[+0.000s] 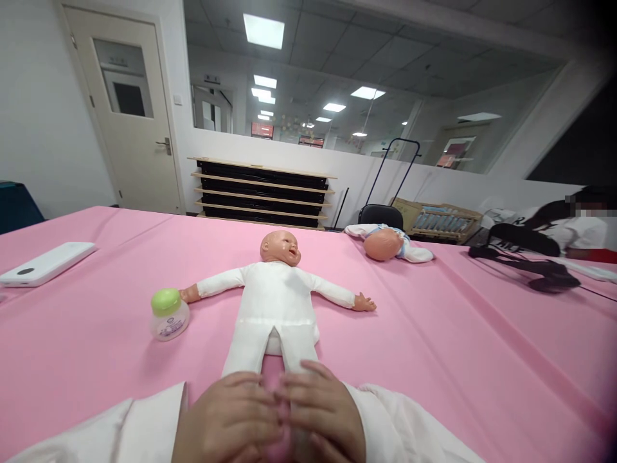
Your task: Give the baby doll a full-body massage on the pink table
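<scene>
A white-bodied baby doll (277, 299) is laid on its back on the pink-covered tabletop (409, 341), head toward the far edge. Its lower legs are hidden by the left hand (226, 415) and right hand (322, 408), fingers loosely bent; whether anything is gripped cannot be told. A green-lidded jar (169, 315) is positioned leftward, by one outstretched arm.

Pink-covered table (434, 341) here, cloth creased toward the right. On it I see: white-bodied doll (278, 296), on its back, arms spread; green-lidded jar (169, 315) just beside one doll hand; flat white device (53, 260) farther left; second doll (383, 244), far edge; black gear (530, 263), right, type unclear.
</scene>
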`<state>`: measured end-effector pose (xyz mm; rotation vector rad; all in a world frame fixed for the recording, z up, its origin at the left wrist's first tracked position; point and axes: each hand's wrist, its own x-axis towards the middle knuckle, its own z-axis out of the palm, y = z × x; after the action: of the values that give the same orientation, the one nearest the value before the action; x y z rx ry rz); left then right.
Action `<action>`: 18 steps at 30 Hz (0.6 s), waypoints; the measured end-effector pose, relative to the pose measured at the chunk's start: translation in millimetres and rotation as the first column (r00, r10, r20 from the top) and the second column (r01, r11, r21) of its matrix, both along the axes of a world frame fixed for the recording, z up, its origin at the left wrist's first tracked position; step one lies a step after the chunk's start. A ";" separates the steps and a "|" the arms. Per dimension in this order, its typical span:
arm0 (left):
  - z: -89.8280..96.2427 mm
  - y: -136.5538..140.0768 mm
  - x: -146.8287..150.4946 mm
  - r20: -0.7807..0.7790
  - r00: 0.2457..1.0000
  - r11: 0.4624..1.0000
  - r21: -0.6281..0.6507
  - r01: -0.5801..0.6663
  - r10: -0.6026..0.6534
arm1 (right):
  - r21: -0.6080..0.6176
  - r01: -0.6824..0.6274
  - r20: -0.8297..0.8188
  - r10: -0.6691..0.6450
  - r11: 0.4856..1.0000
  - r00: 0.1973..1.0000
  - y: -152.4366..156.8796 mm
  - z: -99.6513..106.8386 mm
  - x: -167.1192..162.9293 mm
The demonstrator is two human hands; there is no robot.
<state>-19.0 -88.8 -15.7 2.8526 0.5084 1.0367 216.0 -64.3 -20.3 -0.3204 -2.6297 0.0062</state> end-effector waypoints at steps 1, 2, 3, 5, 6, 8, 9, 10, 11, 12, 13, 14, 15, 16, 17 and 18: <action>0.4 1.5 -1.7 0.018 0.995 0.995 -0.014 -0.101 0.102 | -0.026 0.112 -0.006 -0.112 0.993 0.994 3.1 -0.2 1.8; -0.3 3.2 -2.6 0.019 0.978 0.977 -0.044 -0.207 0.208 | -0.057 0.223 -0.030 -0.225 0.973 0.974 6.2 -1.2 3.1; -1.6 5.0 -2.9 0.001 0.955 0.952 -0.079 -0.295 0.296 | -0.091 0.311 -0.064 -0.317 0.946 0.946 9.3 -3.1 3.7; -4.3 8.0 -2.5 -0.053 0.934 0.926 -0.120 -0.358 0.354 | -0.152 0.392 -0.114 -0.410 0.907 0.905 14.0 -7.8 3.8; -5.0 8.8 -2.1 -0.074 0.941 0.933 -0.126 -0.338 0.331 | -0.168 0.394 -0.114 -0.414 0.904 0.903 15.3 -9.7 3.4; -4.0 8.7 -1.7 -0.097 0.966 0.960 -0.124 -0.251 0.240 | -0.163 0.359 -0.072 -0.374 0.919 0.924 14.8 -10.8 2.5; -2.6 8.0 -1.5 -0.097 0.977 0.973 -0.116 -0.201 0.190 | -0.152 0.339 -0.043 -0.349 0.928 0.936 13.1 -9.7 2.1; -0.9 6.9 -1.1 -0.089 0.987 0.984 -0.099 -0.146 0.137 | -0.140 0.317 -0.011 -0.321 0.938 0.947 10.6 -7.7 1.7; 0.6 5.6 -0.4 -0.069 0.994 0.993 -0.072 -0.092 0.087 | -0.128 0.280 0.025 -0.279 0.951 0.960 7.7 -5.2 1.3; 1.8 4.1 0.8 -0.049 0.998 0.998 -0.046 -0.044 0.042 | -0.117 0.230 0.065 -0.223 0.966 0.973 4.7 -2.7 0.8; 2.1 2.6 2.4 -0.033 0.999 1.000 -0.023 -0.011 0.010 | -0.107 0.174 0.102 -0.163 0.979 0.981 2.0 -0.8 0.2; 1.5 1.2 4.3 -0.024 1.000 1.000 -0.007 0.006 -0.006 | -0.097 0.122 0.132 -0.109 0.988 0.985 -0.2 0.0 -0.5; -0.1 -0.2 6.2 -0.020 1.000 1.000 -0.001 0.017 -0.017 | -0.086 0.081 0.150 -0.068 0.993 0.986 -1.7 -0.6 -1.3; -2.5 -1.4 8.0 -0.019 1.000 1.000 -0.005 0.024 -0.024 | -0.069 0.048 0.153 -0.037 0.996 0.988 -2.3 -2.9 -2.1; -5.5 -2.5 9.3 -0.017 0.999 0.999 -0.012 0.035 -0.035 | -0.047 0.019 0.142 -0.012 0.999 0.990 -2.2 -6.7 -2.9; -8.4 -3.4 10.0 -0.011 0.998 0.998 -0.014 0.054 -0.054 | -0.020 -0.012 0.127 0.014 1.000 0.992 -1.5 -11.7 -3.6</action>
<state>-9.0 -92.2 -24.1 2.8454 0.4350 1.0044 212.4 -65.8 -32.1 -0.3194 -2.7598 0.0153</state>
